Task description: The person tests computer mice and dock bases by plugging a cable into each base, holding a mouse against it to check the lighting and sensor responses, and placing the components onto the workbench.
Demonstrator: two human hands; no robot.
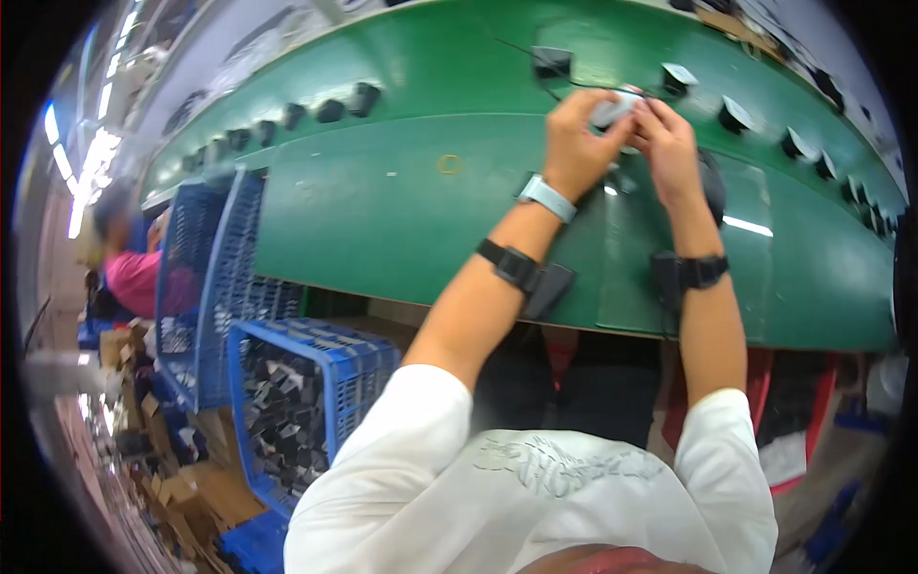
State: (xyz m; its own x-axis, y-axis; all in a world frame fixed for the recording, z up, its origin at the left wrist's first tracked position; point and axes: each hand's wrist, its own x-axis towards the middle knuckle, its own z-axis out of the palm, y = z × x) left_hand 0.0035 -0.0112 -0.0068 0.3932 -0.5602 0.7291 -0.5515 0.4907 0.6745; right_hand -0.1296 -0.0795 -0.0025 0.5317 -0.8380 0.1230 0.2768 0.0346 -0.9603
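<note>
Over the green work table, my left hand point(581, 143) and my right hand point(666, 143) meet with fingers pinched around a small light-grey plastic piece point(610, 109). Its exact kind is hard to make out because the fingers cover part of it. A thin black cable point(526, 48) runs over the table beside the fingers. Just beyond my left hand sits a small black block point(552, 63). To the right of my hands stands a black block with a white face point(678, 78). A round black object point(711, 187) is partly hidden behind my right wrist.
More black-and-white blocks point(734, 116) line the table's right side; several black ones point(330, 111) stand along the far left edge. A blue crate point(330, 349) full of small dark parts is below left, near taller blue crates point(212, 268). A person in pink point(134, 277) is at left.
</note>
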